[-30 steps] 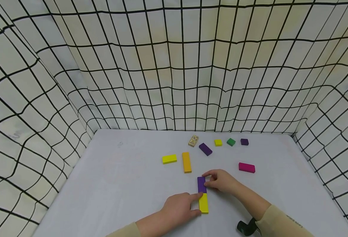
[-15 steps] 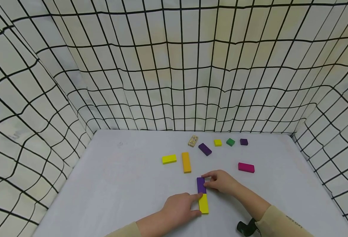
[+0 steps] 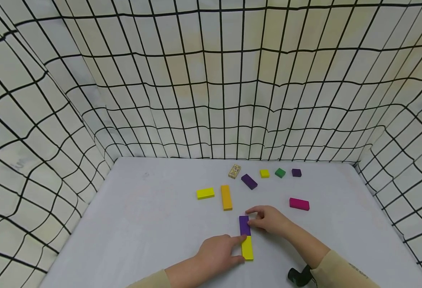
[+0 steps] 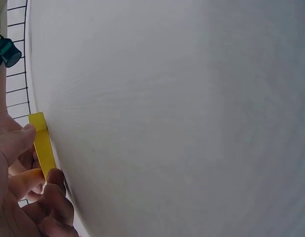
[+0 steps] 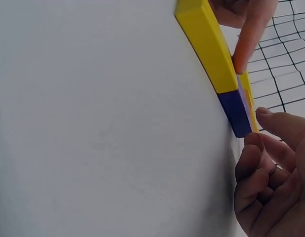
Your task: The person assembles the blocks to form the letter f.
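Observation:
A purple block (image 3: pixel 244 226) and a yellow block (image 3: pixel 247 249) lie end to end in one line, the purple one farther from me. My left hand (image 3: pixel 217 251) pinches the yellow block lengthwise, thumb at its near end and index finger over the joint. At the purple block's far end, my right hand (image 3: pixel 271 220) has thumb and index finger bent about its right corner. The right wrist view shows the purple block (image 5: pixel 235 112) with right fingertips right at its end; the yellow block (image 5: pixel 206 47) meets its other end.
Beyond the hands lie an orange block (image 3: pixel 226 198), a yellow block (image 3: pixel 205 193), a dark purple block (image 3: pixel 249 181), a pink block (image 3: pixel 299 204), a patterned box (image 3: pixel 234 171) and several small cubes. Black netting (image 3: pixel 221 84) rises behind the white table (image 3: pixel 142 224).
The purple and yellow blocks have shifted very slightly toward me. Both hands stay almost in place.

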`<state>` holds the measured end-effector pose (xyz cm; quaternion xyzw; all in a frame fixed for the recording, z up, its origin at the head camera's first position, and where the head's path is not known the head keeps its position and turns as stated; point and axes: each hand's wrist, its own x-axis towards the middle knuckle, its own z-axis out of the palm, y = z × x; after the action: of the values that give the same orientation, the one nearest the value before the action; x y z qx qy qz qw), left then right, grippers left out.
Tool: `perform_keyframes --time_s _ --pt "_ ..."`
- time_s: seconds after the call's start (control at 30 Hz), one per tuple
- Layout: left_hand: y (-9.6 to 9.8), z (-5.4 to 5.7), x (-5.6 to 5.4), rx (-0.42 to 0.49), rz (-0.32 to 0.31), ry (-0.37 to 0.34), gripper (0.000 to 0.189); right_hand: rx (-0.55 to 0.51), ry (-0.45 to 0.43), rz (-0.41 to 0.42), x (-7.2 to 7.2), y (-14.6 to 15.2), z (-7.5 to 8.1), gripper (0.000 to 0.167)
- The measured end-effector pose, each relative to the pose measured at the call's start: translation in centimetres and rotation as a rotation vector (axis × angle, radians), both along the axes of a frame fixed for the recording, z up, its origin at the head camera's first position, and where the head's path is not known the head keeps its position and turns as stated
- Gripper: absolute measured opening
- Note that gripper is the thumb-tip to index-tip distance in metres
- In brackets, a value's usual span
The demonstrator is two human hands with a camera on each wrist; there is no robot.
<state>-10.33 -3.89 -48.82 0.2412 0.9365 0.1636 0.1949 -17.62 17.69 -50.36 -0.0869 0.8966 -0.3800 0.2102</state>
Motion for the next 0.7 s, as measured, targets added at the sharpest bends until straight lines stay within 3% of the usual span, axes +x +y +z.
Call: perform_keyframes --time_s 0.13,0.33,0.7 --pt "0.1 -0.2 -0.1 -0.012 -0.002 0.006 0.055 -0.033 0.004 0.003 -0.7 0.2 0.3 0.033" --pt "0.2 -0.1 -0.3 -0.029 -0.012 0.033 0.053 -0.081 0.01 0.06 -2.7 0.2 0.4 0.034" --pt "0.4 -0.1 -0.4 -0.031 -0.018 0.031 0.053 -0.039 0.039 0.087 -6.7 -1.4 1.2 0.034"
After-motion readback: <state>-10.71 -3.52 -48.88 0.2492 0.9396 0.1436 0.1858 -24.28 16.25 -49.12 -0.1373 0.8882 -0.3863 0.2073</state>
